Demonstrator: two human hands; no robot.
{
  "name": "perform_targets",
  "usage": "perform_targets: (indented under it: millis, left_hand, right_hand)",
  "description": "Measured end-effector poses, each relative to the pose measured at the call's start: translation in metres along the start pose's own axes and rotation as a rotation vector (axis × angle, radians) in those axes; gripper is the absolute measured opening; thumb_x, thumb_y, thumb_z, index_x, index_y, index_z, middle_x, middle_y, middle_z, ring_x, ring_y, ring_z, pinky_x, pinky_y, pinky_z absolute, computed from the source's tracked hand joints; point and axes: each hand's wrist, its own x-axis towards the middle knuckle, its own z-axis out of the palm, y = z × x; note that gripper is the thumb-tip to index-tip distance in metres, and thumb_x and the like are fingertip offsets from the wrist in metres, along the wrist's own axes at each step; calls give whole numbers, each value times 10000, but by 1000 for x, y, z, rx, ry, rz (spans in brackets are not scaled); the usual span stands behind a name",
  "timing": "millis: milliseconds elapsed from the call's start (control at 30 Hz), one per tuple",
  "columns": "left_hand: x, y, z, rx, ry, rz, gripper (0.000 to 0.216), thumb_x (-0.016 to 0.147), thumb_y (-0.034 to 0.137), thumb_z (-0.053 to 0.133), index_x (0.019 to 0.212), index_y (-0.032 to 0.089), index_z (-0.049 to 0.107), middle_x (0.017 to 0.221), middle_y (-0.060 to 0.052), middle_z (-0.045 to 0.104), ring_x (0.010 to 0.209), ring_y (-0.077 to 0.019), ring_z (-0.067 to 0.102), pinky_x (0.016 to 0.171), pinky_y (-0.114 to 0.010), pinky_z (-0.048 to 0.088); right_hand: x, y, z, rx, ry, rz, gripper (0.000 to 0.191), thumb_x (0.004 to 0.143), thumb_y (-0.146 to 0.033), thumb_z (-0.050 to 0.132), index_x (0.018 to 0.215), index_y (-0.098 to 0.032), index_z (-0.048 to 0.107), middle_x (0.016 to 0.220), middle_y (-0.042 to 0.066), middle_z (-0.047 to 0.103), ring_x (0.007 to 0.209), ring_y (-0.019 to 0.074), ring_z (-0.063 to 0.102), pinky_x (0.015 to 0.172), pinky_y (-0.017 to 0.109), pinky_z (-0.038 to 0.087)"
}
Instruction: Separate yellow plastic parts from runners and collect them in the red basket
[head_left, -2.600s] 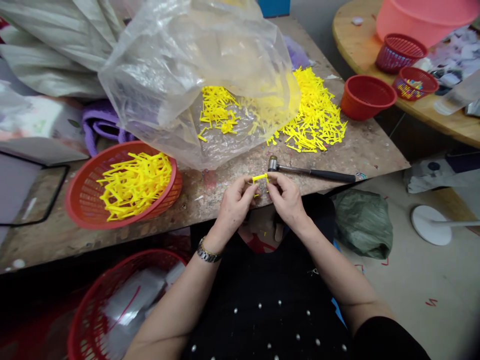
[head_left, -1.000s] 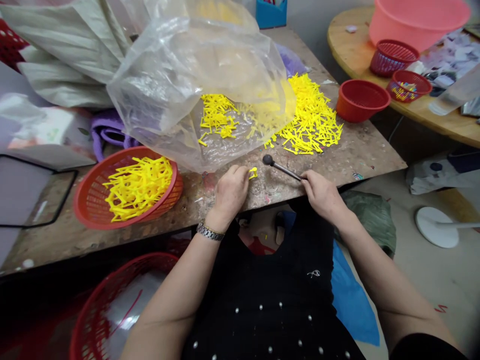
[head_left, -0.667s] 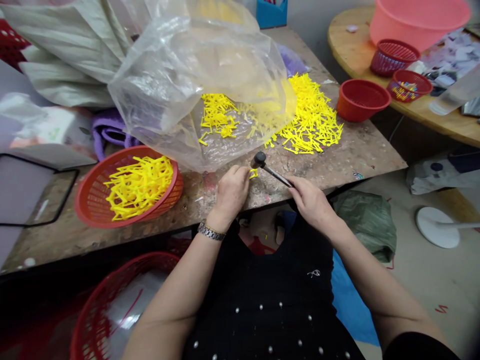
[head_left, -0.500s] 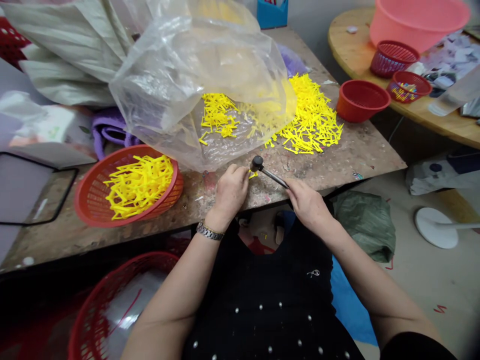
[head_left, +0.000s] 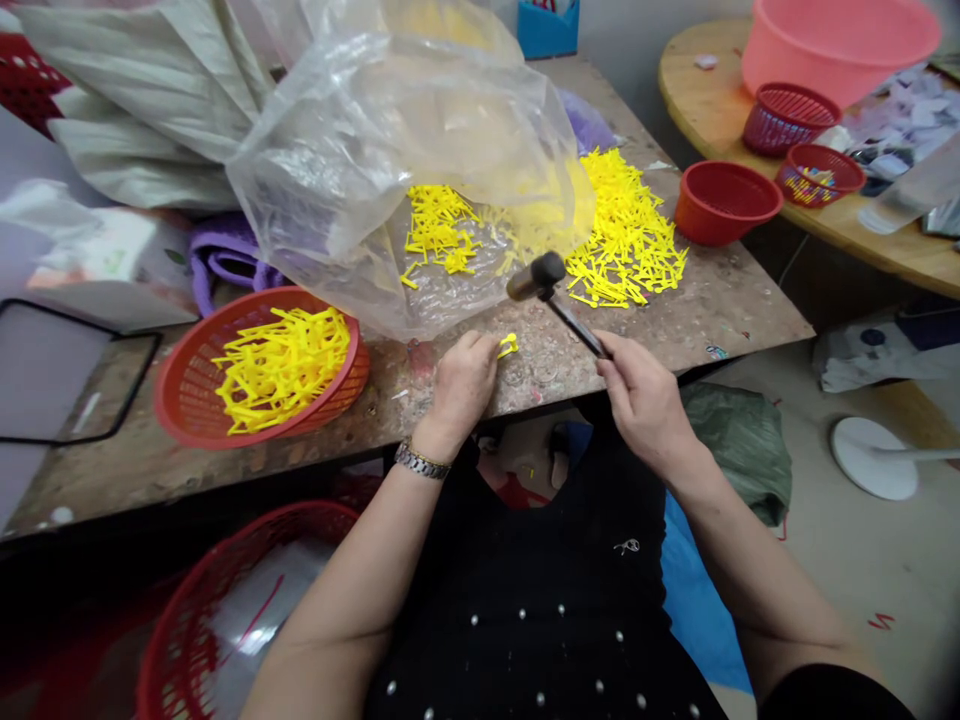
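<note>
My left hand (head_left: pixel 459 385) rests on the worn table (head_left: pixel 712 300) near its front edge, fingers pinched on a small yellow plastic part (head_left: pixel 508 346) that lies on the surface. My right hand (head_left: pixel 643 398) is closed round the handle of a small hammer (head_left: pixel 553 295). The hammer's dark head is raised above and just behind the yellow part. A loose pile of yellow parts (head_left: pixel 626 235) lies further back on the table, partly under a large clear plastic bag (head_left: pixel 405 160).
A red basket (head_left: pixel 262 365) holding yellow parts sits left of my hands. A red bowl (head_left: pixel 726 200) stands at the table's right corner. Another red basket (head_left: pixel 225 610) is below the table edge. A round wooden table (head_left: pixel 840 225) with baskets is at right.
My two hands first held the yellow part together. My right hand then took the hammer, brought its head down onto the part, and has now lifted it up again. My left hand stays.
</note>
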Motion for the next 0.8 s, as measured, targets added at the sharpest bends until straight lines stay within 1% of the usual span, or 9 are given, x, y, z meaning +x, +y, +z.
perform_targets:
  millis: [133, 200, 267, 333, 400, 567, 633, 733, 800]
  left_hand:
    - [0, 1, 0, 2, 1, -3, 232, 1010, 167, 471, 966, 144, 698, 922, -98, 657, 878, -221, 625, 756, -292, 459]
    - [1, 1, 0, 9, 2, -9, 225, 1004, 160, 478, 960, 146, 699, 917, -95, 655, 863, -218, 623, 742, -288, 455]
    - [2, 1, 0, 20, -1, -15, 218, 998, 155, 486, 948, 149, 699, 907, -92, 651, 846, -217, 620, 727, -287, 450]
    - [2, 2, -1, 28, -8, -14, 216, 996, 155, 488, 943, 153, 697, 901, -90, 647, 837, -217, 616, 720, -288, 447]
    - [1, 2, -1, 35, -13, -5, 217, 997, 156, 485, 940, 156, 694, 903, -89, 643, 835, -217, 614, 723, -289, 447]
    - [1, 4, 0, 58, -2, 4, 218, 997, 143, 482, 924, 152, 687, 898, -90, 644, 847, -216, 615, 739, -289, 451]
    - [1, 4, 1, 66, -1, 7, 216, 997, 142, 483, 934, 150, 690, 902, -91, 649, 847, -218, 618, 738, -291, 453]
    - [2, 5, 1, 68, -7, 8, 228, 1003, 147, 472, 942, 147, 692, 907, -93, 653, 842, -220, 621, 735, -295, 456]
    - [2, 6, 1, 69, -10, 8, 232, 1003, 145, 466, 948, 145, 692, 916, -99, 655, 843, -222, 621, 737, -299, 459]
  right_hand:
    - [-1, -3, 1, 1, 167, -53, 402, 1050, -318, 381, 1394, -209, 557, 1214, 105, 702, 1090, 238, 672, 970, 410, 542]
    - [-4, 5, 12, -50, 109, -18, 417, 1048, -313, 365, 1395, -193, 563, 1172, 116, 712, 1070, 248, 678, 948, 411, 552]
    - [-6, 16, 22, -130, -88, 67, 408, 1036, -285, 372, 1358, -183, 600, 1120, 124, 730, 1045, 263, 688, 902, 401, 567]
    - [-6, 21, 25, -185, -172, 136, 397, 1020, -250, 389, 1331, -177, 624, 1149, 132, 732, 1050, 273, 690, 893, 399, 569]
    - [-5, 18, 21, -185, -147, 145, 397, 1020, -258, 398, 1341, -185, 621, 1173, 125, 728, 1067, 273, 688, 912, 403, 565]
    - [-7, 2, 13, -51, 59, -9, 451, 1055, -295, 330, 1448, -194, 526, 1262, 119, 696, 1155, 239, 658, 1000, 397, 539]
    - [-9, 5, 19, -113, 7, 21, 447, 1050, -290, 339, 1438, -192, 539, 1232, 126, 705, 1117, 246, 670, 957, 387, 555]
    - [-10, 13, 27, -242, -167, 121, 417, 1031, -263, 381, 1381, -190, 594, 1172, 126, 725, 1032, 264, 690, 863, 380, 577]
    - [-9, 15, 25, -267, -179, 142, 413, 1027, -260, 391, 1372, -184, 604, 1151, 126, 726, 1009, 267, 692, 853, 383, 577]
